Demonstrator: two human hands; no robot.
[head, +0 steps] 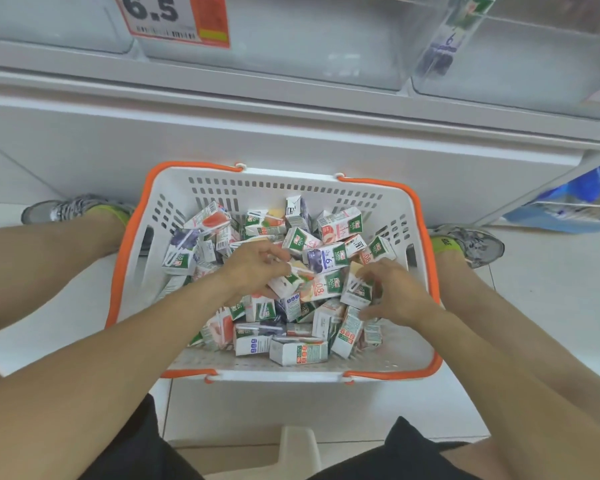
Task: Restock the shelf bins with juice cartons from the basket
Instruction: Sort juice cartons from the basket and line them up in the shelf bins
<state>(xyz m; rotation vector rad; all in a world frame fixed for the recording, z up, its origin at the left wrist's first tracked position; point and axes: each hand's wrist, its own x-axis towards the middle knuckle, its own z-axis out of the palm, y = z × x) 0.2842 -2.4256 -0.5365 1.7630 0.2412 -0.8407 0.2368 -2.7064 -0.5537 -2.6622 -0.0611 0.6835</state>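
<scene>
Shorts (146, 441): black, at bottom edge, nearest the camera; person sits with legs either side of the basket.
Basket (293, 375): white slotted plastic, orange rim and handles folded down; on the floor against the shelf base.
Cartons (329, 258): small white juice boxes, jumbled in a heap filling the basket; green "100%" panels, fruit prints in orange, red and purple, some show nutrition labels.
Left hand (253, 266): in the middle of the heap, fingers curled round one white carton (288, 282) with a green patch.
Right hand (394, 291): right side of the heap, fingers spread and bent over a carton (355, 289) standing on end; touching it, cannot tell if it actually grips.
Bins (326, 46): clear plastic, on the shelf above the basket; right bin (534, 64) holds one purple carton (447, 46) leaning at its left wall.
Price tag (174, 19): reads "6.5", white with orange block, on the bin front.
Shoes (475, 244): grey trainers, yellow-green socks.
</scene>
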